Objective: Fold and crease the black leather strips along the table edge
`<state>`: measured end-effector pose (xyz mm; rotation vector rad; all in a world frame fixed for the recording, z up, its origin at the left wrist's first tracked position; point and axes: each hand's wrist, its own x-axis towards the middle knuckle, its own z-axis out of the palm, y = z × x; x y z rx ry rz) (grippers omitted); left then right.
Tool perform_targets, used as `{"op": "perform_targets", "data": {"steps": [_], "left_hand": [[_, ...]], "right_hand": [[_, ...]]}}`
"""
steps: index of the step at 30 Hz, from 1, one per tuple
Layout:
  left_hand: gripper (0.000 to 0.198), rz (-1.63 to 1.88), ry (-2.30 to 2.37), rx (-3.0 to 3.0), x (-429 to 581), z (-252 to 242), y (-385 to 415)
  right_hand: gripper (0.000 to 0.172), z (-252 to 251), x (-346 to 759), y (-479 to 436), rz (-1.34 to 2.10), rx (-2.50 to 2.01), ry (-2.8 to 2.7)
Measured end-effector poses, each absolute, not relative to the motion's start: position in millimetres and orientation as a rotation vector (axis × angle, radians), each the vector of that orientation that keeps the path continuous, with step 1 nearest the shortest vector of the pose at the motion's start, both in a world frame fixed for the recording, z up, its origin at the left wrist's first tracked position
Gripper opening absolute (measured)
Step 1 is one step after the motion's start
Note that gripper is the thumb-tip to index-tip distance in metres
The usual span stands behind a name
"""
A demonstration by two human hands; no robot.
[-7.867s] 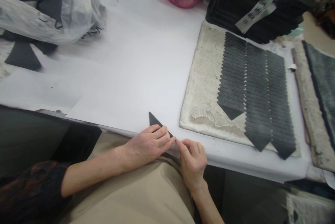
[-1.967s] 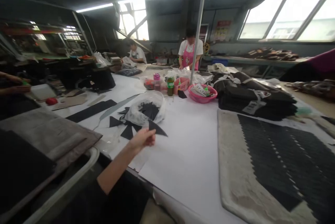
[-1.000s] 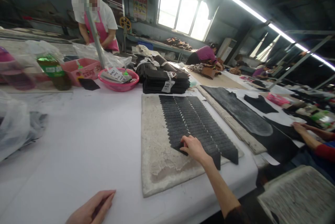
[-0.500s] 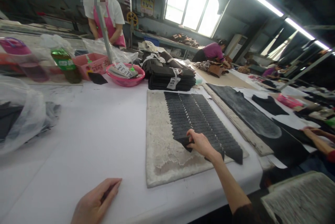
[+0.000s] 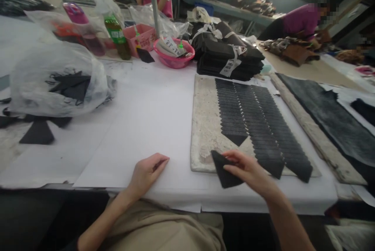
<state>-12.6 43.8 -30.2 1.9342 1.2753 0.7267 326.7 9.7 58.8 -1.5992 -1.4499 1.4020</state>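
Between its thumb and fingers my right hand (image 5: 249, 171) pinches a dark pointed piece (image 5: 225, 173) over the front edge of a worn grey board (image 5: 205, 126). Three columns of overlapping dark pieces (image 5: 258, 118) lie on that board; the left column ends higher up than the other two. My left hand (image 5: 150, 171) rests on the white table covering (image 5: 140, 126) left of the board, thumb and fingertips pressed together. Whether anything tiny is between those fingertips is too small to tell.
A clear plastic bag (image 5: 58, 83) with dark pieces lies at left. Behind are a green bottle (image 5: 117, 38), a pink bowl (image 5: 175, 61) and a tied dark stack (image 5: 231, 57). Right of the board lies a long strip (image 5: 316, 126). Two people work further back.
The view has turned left and downward. My right hand has come off the left column toward the board's front edge, with a dark piece now lifted in it. My left hand stays pinched on the table.
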Motion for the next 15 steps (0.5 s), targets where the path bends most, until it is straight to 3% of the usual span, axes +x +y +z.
{"op": "perform_targets", "data": {"steps": [4, 15], "left_hand": [[0.02, 0.739, 1.219, 1.915, -20, -26, 32], [0.018, 0.65, 1.123, 2.384, -22, -31, 15]], "right_hand": [[0.021, 22, 242, -12, 1.539, -1.506, -1.587], [0.019, -10, 186, -28, 0.73, -1.749, -2.007]]}}
